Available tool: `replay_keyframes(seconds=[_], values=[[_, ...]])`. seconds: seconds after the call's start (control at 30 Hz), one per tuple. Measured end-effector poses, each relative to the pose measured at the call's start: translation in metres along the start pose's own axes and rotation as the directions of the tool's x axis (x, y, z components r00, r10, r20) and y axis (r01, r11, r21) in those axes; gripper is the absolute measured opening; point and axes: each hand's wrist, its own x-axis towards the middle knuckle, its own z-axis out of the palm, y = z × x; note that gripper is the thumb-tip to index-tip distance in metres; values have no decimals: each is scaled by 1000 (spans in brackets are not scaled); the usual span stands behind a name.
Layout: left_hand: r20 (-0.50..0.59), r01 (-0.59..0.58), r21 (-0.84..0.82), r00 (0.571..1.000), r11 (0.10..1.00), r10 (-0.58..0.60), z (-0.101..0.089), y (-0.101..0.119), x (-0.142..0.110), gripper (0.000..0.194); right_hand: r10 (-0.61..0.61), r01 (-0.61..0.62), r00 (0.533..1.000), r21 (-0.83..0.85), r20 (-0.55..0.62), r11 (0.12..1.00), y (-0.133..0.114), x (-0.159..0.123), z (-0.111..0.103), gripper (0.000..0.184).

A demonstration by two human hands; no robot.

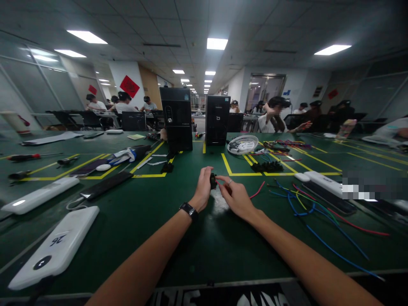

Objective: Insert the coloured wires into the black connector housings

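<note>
My left hand (202, 190) is closed around a small black block (213, 181), held upright just above the green table. My right hand (237, 196) pinches a red wire (257, 190), whose near end meets the block's right side; its other end sticks out beyond my knuckles. Whether the wire sits inside the block is too small to tell. Right of my hands lie loose blue, red, yellow and green wires (314, 207). Black toothed strips (267, 166) rest beyond my right hand, and a smaller black piece (167, 167) lies to the left.
Two black computer towers (177, 120) stand ahead, with a white basket (243, 145) beside them. White power banks (55, 247), a dark phone (106, 185) and a red-handled screwdriver (27, 157) lie left. Another white device (325, 183) is at right. A person (277, 117) sits across the table.
</note>
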Motion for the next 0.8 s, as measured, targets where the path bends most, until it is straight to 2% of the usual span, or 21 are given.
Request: replay_keyframes(seconds=[0.13, 0.37, 0.63, 0.8], values=[[16, 30, -17, 999, 999, -30, 1, -1, -1, 32, 10, -10, 1000, 29, 15, 1000, 2, -1, 1, 37], [-13, 6, -17, 1000, 1000, -6, 2, -4, -1, 27, -13, 13, 1000, -5, 17, 1000, 4, -2, 2, 39], [96, 54, 40, 994, 998, -57, 2, -6, -2, 28, -78, 79, 992, -11, 97, 997, 12, 0, -8, 39], [40, 112, -54, 993, 992, -110, 10, -1, -5, 25, -55, 54, 995, 15, 86, 998, 17, -1, -4, 41]])
